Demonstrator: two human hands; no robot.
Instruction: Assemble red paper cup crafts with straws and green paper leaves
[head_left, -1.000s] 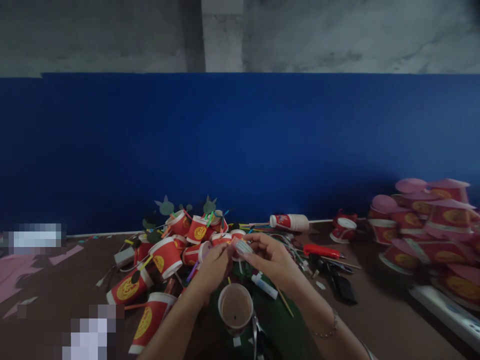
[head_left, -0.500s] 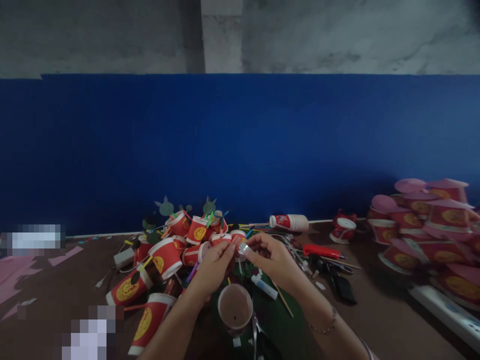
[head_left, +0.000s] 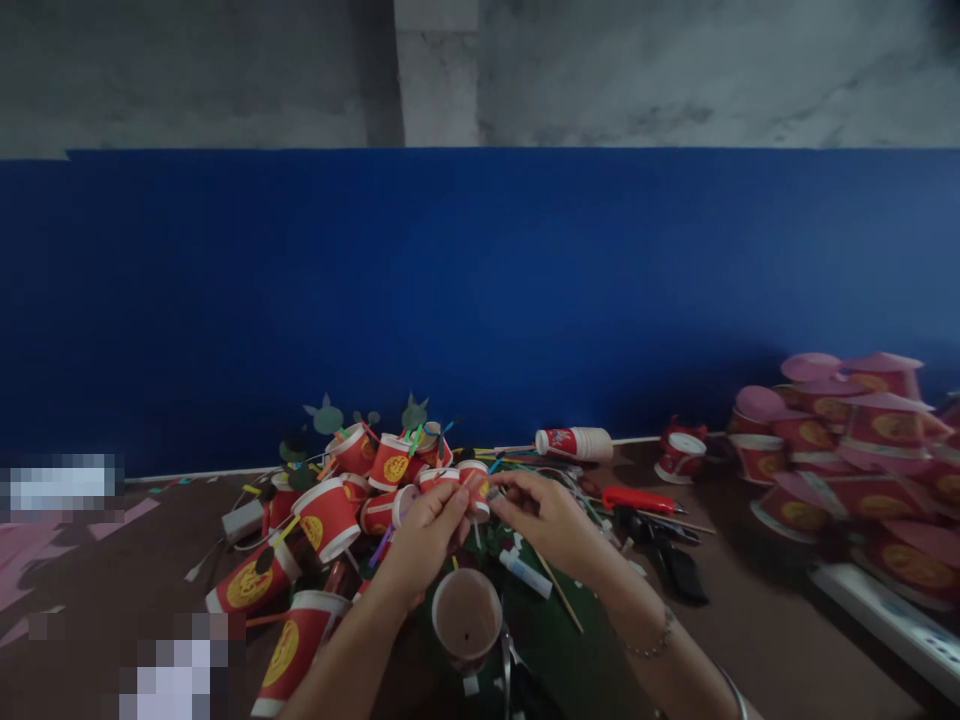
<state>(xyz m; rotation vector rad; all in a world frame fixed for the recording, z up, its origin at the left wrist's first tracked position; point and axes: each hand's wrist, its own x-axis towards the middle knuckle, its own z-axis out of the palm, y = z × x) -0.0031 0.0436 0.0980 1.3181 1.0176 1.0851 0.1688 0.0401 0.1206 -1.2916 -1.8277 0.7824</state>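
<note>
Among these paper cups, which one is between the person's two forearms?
The cup nearer the camera than the white tube, its open mouth up, with a small dark spot inside. The other cups are to the sides or farther back.

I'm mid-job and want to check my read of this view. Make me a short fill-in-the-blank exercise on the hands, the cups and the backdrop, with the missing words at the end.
1. Of the left hand and the right hand, the one with a beaded bracelet at its wrist is the ____ hand.
2. The stack of nested cups lies on its ____.
3. The paper tops on the cups heaped at the far right are coloured ____.
4. The wall panel is coloured ____.

Missing words: right; side; pink; blue.
</note>
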